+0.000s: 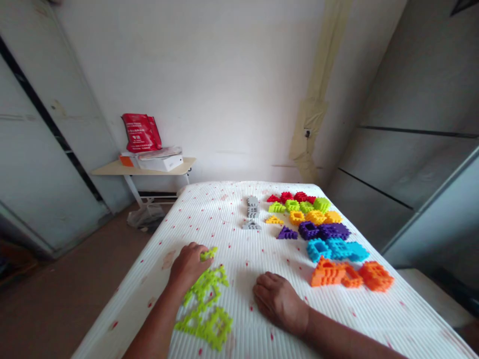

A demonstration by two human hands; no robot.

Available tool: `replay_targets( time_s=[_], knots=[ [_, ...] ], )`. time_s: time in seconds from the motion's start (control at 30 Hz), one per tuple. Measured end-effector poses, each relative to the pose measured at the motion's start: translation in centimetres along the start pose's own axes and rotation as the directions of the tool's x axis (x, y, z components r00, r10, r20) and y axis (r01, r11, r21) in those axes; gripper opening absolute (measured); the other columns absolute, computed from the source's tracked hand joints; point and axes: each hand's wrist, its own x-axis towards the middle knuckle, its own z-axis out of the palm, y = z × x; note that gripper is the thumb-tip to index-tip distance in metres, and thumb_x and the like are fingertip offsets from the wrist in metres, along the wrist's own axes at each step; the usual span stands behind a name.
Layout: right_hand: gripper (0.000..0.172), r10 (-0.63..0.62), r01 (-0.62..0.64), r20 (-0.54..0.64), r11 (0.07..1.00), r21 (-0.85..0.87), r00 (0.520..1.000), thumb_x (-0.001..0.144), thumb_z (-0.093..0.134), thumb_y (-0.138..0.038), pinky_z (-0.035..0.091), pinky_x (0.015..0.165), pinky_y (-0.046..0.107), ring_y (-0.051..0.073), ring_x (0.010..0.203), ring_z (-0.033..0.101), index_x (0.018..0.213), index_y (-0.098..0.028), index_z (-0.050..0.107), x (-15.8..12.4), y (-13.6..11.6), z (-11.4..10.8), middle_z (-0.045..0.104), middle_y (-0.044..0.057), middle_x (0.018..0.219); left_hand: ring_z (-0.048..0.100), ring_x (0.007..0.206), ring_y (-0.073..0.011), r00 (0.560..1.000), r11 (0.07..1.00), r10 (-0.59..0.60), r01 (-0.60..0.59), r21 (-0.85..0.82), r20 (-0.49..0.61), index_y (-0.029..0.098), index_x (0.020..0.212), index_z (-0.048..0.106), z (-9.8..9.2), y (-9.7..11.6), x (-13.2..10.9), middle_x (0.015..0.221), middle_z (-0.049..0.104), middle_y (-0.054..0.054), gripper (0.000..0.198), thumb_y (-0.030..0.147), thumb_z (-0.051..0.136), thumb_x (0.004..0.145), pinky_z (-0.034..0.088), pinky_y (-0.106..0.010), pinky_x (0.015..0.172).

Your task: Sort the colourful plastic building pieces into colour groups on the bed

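Observation:
My left hand [190,264] is closed on a lime-green interlocking building piece [209,254] with toothed edges, at the top of a row on the mattress. Below it, partly behind my left wrist, lie flat lime-green pieces [209,284], some with openings in them. A square lime-green piece [217,326] lies nearest me, beside a triangular one [190,321]. My right hand [280,301] rests on the mattress to the right of these, its fingers curled in and no piece showing in it.
The white ribbed mattress [232,224] bears pieces grouped by colour: grey [252,207], red [287,196], yellow [315,216], purple [333,231], blue [339,248] and orange [376,275]. A small table [112,168] with a red bag [140,132] stands back left.

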Motion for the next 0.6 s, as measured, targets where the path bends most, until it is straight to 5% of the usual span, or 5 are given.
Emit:
replay_targets(
  time_s=[0.23,0.33,0.5,0.6],
  knots=[
    [0.017,0.010,-0.009,-0.054,1.000,0.015,0.998,0.084,0.045,-0.019,0.037,0.061,0.026,0.014,0.065,0.046,0.069,-0.018,0.052,0.4,0.1,0.5,0.054,0.002,0.071,0.058,0.099,-0.0181,0.997,0.996,-0.009,0.003,-0.084,-0.073,0.021,0.108,0.060,0.7,-0.1,0.0,0.105,0.065,-0.006,0.036,0.021,0.045,0.075,0.041,-0.026,0.087],
    [0.013,0.023,-0.021,-0.057,0.999,0.037,0.998,0.082,0.048,-0.019,0.038,0.062,0.025,0.014,0.066,0.048,0.069,-0.018,0.053,0.4,0.5,0.7,0.055,0.002,0.073,0.062,0.088,-0.0171,0.989,0.987,-0.043,0.021,-0.158,-0.139,0.023,0.110,0.060,-0.1,0.6,-0.2,0.095,0.068,-0.003,0.040,0.024,0.044,0.074,0.044,-0.024,0.078],
    [0.012,0.092,-0.079,-0.079,0.986,0.144,0.993,0.078,0.049,-0.015,0.037,0.059,0.022,0.012,0.066,0.051,0.067,-0.018,0.052,0.5,1.2,0.7,0.056,0.001,0.071,0.058,0.061,-0.0142,0.959,0.947,-0.105,0.015,-0.320,-0.265,0.022,0.122,0.052,-1.0,4.1,-1.2,0.070,0.062,0.003,0.053,0.036,0.049,0.071,0.044,-0.023,0.063],
    [0.011,0.155,-0.109,-0.126,0.943,0.313,0.980,0.075,0.048,-0.011,0.038,0.059,0.021,0.012,0.067,0.053,0.068,-0.019,0.054,0.4,1.4,0.0,0.058,0.000,0.070,0.054,0.055,-0.0132,0.984,0.913,-0.038,-0.037,-0.406,-0.175,0.021,0.130,0.044,0.3,7.2,-1.8,0.063,0.059,0.005,0.060,0.036,0.050,0.073,0.043,-0.023,0.057]
  ],
)
